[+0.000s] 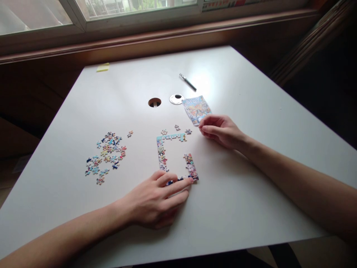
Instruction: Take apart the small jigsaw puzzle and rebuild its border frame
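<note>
A partly joined jigsaw puzzle border (pixel 161 154) lies on the white table, with a gap on its upper right side. My left hand (pixel 161 199) rests over the border's bottom edge, fingers stretched out and a fingertip touching near the lower right corner. To the upper right, my right hand (pixel 221 130) has its fingers curled and thumb against them; whether a piece is between them is hidden. It is beside the lower corner of a small picture sheet (pixel 197 108). Just above the border are three loose puzzle pieces, one of them a dark piece (pixel 188 131).
A pile of loose puzzle pieces (pixel 107 152) spreads on the left, with a single piece (pixel 130 133) apart from it. Farther back are a round table hole (pixel 154 102), a round cover (pixel 176 99), a pen (pixel 187 82) and a yellow sticky note (pixel 103 67).
</note>
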Demonstrator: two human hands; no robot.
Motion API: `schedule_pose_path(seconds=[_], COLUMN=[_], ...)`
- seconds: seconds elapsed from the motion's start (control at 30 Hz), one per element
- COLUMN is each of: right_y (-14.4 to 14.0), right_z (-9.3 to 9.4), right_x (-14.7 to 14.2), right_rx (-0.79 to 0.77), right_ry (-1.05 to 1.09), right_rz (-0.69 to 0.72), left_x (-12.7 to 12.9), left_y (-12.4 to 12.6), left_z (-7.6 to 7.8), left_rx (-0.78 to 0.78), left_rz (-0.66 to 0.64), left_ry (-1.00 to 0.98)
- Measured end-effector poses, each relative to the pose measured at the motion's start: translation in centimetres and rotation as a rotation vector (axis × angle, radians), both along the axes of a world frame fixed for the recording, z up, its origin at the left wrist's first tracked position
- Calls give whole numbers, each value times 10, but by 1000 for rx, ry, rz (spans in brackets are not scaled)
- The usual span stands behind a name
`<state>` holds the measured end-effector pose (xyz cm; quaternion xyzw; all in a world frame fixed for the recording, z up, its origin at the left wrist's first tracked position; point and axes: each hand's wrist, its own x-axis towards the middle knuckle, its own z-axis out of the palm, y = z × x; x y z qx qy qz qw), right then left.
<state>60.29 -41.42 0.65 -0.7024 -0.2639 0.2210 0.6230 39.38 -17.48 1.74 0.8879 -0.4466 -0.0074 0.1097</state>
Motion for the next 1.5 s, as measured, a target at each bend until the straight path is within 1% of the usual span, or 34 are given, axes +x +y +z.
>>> schedule_pose_path(seconds=[0.07, 0.13, 0.23, 0.3, 0.37, 0.5, 0.63, 0.73, 0.93, 1.07, 1.17, 1.27, 1.37, 1.43, 1.5], right_y=[5, 10, 13, 13, 13, 12, 12, 13, 16, 15, 13, 11, 10, 12, 15], right_z=[-4, -8, -13, -14, -15, -13, -13, -15, -19, -16, -11, -7, -4, -2, -1], right_x=[-2, -4, -6, -7, -8, -9, -8, -8, -7, -7, -8, -9, -9, -11, -16], right_rx=[-99, -203, -276, -298, -318, -336, -341, -364, -373, -365, -351, -294, -205, -166, -161], right_ry=[-231, -451, -694, -778, -805, -814, -780, -785, -804, -743, -663, -579, -479, -428, -396], right_rz=[-133, -187, -170, -153, -149, -145, -136, -153, -134, -133, -162, -176, -126, -41, 51], left_x=[0, 0, 0, 0, 0, 2, 2, 2, 2, 1, 1, 1, 2, 1, 1], left_y=[0, 0, 0, 0, 0, 0, 1, 2, 2, 2, 2, 2, 3, 3, 2], left_z=[0, -1, -1, -1, 0, 2, 3, 2, 0, -2, -2, -2, -2, -1, -1], left_rx=[-7, -3, 10, 16, 18, -1, -38, -49, -60, -63, -68, -70, -75, -79, -76], left_rz=[-2, -2, -3, -1, 0, 4, 13, 17, 23, 25, 23, 18, 21, 21, 21], left_ry=[1, 2, 8, 14, 24, 39, 41, 52, 69, 83, 85, 87, 80, 77, 78])
